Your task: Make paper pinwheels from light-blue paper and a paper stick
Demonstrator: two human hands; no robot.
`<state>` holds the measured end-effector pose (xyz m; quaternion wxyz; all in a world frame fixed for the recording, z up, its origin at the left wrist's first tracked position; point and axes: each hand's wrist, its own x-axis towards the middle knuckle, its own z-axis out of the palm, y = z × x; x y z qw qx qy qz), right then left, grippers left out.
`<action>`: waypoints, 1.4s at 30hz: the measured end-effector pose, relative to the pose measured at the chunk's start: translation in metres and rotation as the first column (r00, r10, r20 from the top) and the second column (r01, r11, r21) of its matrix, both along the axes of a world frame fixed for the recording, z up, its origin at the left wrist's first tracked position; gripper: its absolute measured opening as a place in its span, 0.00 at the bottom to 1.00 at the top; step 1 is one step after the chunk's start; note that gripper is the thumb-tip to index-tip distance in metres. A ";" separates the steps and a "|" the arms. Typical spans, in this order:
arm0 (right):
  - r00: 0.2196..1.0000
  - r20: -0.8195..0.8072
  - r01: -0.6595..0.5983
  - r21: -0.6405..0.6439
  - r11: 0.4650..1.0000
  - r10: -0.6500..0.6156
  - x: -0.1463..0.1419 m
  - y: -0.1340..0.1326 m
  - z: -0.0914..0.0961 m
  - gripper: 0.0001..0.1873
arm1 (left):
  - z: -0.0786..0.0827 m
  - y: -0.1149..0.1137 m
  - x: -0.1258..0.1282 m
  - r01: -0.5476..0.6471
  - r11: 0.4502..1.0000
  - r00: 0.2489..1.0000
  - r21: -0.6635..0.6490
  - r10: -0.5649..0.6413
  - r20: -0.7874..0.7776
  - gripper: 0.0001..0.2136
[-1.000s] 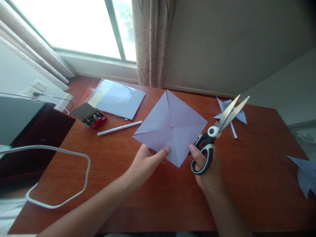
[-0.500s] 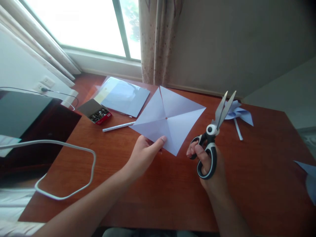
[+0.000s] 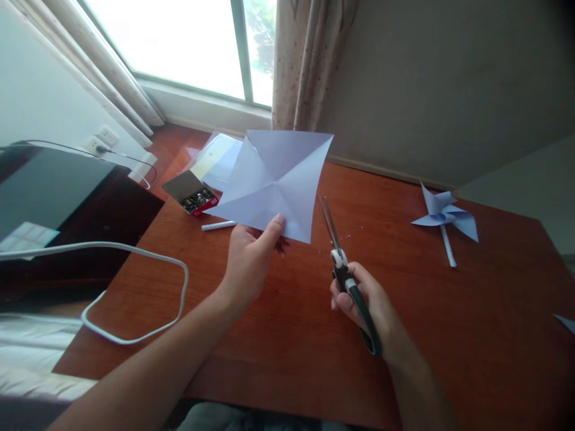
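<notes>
A square sheet of paper point(image 3: 294, 179), creased and slit in from its corners, is pinched at its near edge by my left hand point(image 3: 251, 257). The thumb lies on top of the sheet; the other fingers are mostly beneath. My right hand point(image 3: 371, 299) grips a pair of black-and-white scissors point(image 3: 344, 269) by the handles. Their blades point up and away, a little right of the paper and apart from it. Behind the sheet, a white paper stick point(image 3: 218, 225) lies partly covered.
At the right stands a finished paper pinwheel point(image 3: 444, 215) on a stick. An open red box point(image 3: 197, 200) of metal pins and a plastic-wrapped stack point(image 3: 218, 158) lie at the back left. A white cable point(image 3: 185, 281) loops over the wooden table point(image 3: 278, 353). Tiny scraps dot the tabletop.
The paper has risen, shifted left and turned in my left hand. My right hand has lowered and rotated the scissors, bringing them leftward, edge-on and nearer the sheet. The view has shifted slightly.
</notes>
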<state>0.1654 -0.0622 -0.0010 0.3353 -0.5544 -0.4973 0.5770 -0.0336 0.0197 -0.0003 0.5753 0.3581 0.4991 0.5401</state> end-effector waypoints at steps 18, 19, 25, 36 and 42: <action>0.989 -0.113 -0.112 -0.184 0.977 0.092 -0.003 0.001 0.003 0.23 | 0.000 -0.002 0.001 0.052 0.998 0.996 0.016 -0.051 -0.067 0.15; 0.986 -0.133 -0.124 -0.193 0.973 0.100 -0.002 0.001 0.004 0.23 | 0.000 -0.002 0.002 0.055 0.998 0.996 0.016 -0.053 -0.068 0.15; 0.969 -0.192 -0.194 -0.198 0.961 0.156 0.001 0.002 0.006 0.25 | 0.003 -0.002 0.003 0.048 0.999 0.997 0.003 -0.048 -0.055 0.14; 0.963 -0.211 -0.216 -0.220 0.951 0.170 0.001 0.003 0.004 0.27 | 0.002 -0.003 0.004 0.039 0.999 0.998 0.013 -0.038 -0.050 0.13; 0.964 -0.206 -0.216 -0.228 0.949 0.169 0.002 0.003 0.006 0.28 | 0.001 -0.002 0.005 0.029 0.999 0.999 0.034 -0.028 -0.037 0.12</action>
